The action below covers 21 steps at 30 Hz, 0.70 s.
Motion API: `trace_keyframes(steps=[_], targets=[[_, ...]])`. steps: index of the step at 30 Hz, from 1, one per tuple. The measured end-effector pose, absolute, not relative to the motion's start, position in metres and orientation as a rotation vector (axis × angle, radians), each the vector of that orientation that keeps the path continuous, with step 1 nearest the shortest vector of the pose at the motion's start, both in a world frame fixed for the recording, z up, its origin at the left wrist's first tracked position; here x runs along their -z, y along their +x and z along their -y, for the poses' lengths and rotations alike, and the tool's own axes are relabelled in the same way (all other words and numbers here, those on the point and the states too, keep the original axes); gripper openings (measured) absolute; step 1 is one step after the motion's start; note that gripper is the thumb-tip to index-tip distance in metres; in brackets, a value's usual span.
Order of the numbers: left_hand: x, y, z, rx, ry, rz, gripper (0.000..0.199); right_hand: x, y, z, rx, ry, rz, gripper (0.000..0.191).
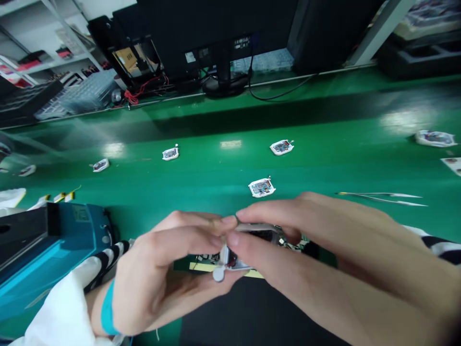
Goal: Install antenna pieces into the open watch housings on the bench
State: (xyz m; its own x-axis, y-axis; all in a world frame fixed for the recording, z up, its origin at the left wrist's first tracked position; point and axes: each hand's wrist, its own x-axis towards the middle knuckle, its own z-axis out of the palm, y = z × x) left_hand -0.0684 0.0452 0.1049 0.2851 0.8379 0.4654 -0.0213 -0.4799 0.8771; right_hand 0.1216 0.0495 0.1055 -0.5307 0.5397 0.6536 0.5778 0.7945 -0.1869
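Pinching a small metal-framed electronic module (259,232) between left hand (154,276) and right hand (324,254), both hands closed around it.

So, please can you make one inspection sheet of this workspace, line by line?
Surface: green bench mat, shiny, scattered with items.
Job's things: small metal-framed device with a white round piece, held above the mat.
Clutter: small circuit boards in white holders, tweezers, blue box.
Grips: left hand and right hand, bare, both holding the device.
Cables: red wire and black cable, behind the mat.
Surroundings: monitor, shelves.
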Motion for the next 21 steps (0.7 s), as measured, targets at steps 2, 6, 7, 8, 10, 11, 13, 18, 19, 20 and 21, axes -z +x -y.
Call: trace_keyframes(steps=[2,6,7,8,10,11,13,18,19,20,21], targets=[[-0.101,-0.071,-0.046,-1.185,2.025,-0.745,0.047,-0.105,0.12,-0.049,0.106,-0.807,2.25,0.017],[-0.098,-0.075,-0.048,-1.136,2.215,-0.789,0.046,-0.104,0.118,-0.049,0.124,-0.769,2.256,0.02],[-0.099,-0.075,-0.048,-1.133,2.219,-0.789,0.044,-0.104,0.118,-0.049,0.119,-0.781,2.26,0.019],[-0.099,-0.075,-0.048,-1.124,2.222,-0.786,0.042,-0.105,0.119,-0.048,0.11,-0.792,2.266,0.019],[-0.1,-0.075,-0.047,-1.118,2.23,-0.773,0.041,-0.105,0.12,-0.047,0.085,-0.808,2.294,0.018],[-0.1,-0.075,-0.047,-1.118,2.229,-0.777,0.042,-0.106,0.12,-0.047,0.077,-0.81,2.312,0.017],[-0.098,-0.076,-0.045,-1.114,2.218,-0.811,0.045,-0.105,0.12,-0.047,0.081,-0.809,2.344,0.012],[-0.094,-0.075,-0.041,-1.098,2.215,-0.865,0.042,-0.096,0.118,-0.047,0.098,-0.86,2.328,0.009],[-0.094,-0.074,-0.042,-1.101,2.206,-0.869,0.042,-0.094,0.117,-0.047,0.077,-0.885,2.327,0.01],[-0.094,-0.073,-0.042,-1.103,2.193,-0.87,0.042,-0.093,0.117,-0.047,0.063,-0.903,2.32,0.01],[-0.093,-0.072,-0.042,-1.116,2.18,-0.862,0.043,-0.092,0.117,-0.047,0.064,-0.906,2.302,0.01]])
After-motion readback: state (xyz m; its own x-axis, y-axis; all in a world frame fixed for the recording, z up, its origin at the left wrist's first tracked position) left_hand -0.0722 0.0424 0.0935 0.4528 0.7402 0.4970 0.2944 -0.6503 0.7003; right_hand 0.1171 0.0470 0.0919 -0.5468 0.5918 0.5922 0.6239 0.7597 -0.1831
